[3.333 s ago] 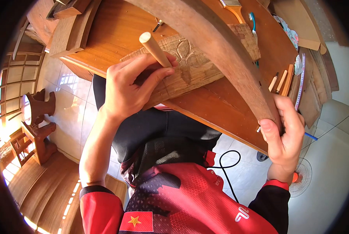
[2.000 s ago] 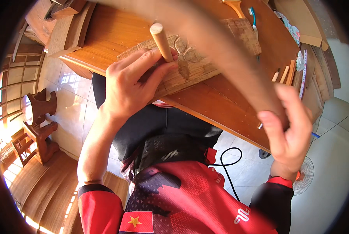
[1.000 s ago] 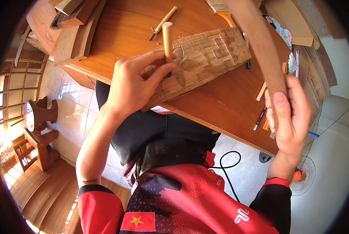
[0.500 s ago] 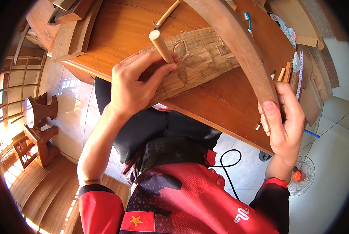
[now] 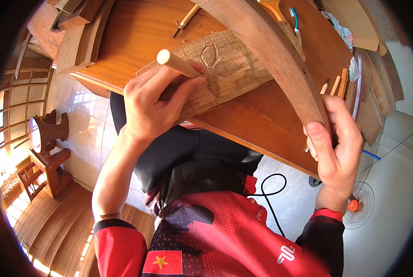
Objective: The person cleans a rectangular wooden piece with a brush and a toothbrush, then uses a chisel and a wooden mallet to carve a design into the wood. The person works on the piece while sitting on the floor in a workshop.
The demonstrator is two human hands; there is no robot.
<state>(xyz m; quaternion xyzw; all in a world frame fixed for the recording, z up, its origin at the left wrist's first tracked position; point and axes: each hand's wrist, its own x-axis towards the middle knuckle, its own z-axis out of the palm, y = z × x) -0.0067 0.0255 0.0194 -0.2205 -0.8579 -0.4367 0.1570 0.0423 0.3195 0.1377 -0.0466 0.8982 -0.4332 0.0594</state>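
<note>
A pale carved wooden block (image 5: pixel 234 74) with a leaf-like relief lies on the brown wooden table (image 5: pixel 271 115). My left hand (image 5: pixel 153 106) holds a chisel with a light wooden handle (image 5: pixel 176 63), its tip against the carving. My right hand (image 5: pixel 338 143) grips the lower end of a long curved wooden mallet (image 5: pixel 271 51), which arcs up over the block toward the top of the view.
Several spare chisels (image 5: pixel 333 85) lie at the table's right edge, one more chisel (image 5: pixel 185 21) at the far side. A toothbrush-like tool (image 5: pixel 295 21) and tape measure (image 5: pixel 356 87) lie nearby. A fan (image 5: pixel 359 210) and black cable (image 5: pixel 271 194) are on the tiled floor.
The curved mallet has swung up and down over the block several times. My left hand has kept the chisel on the carving, tilting its handle slightly between strokes.
</note>
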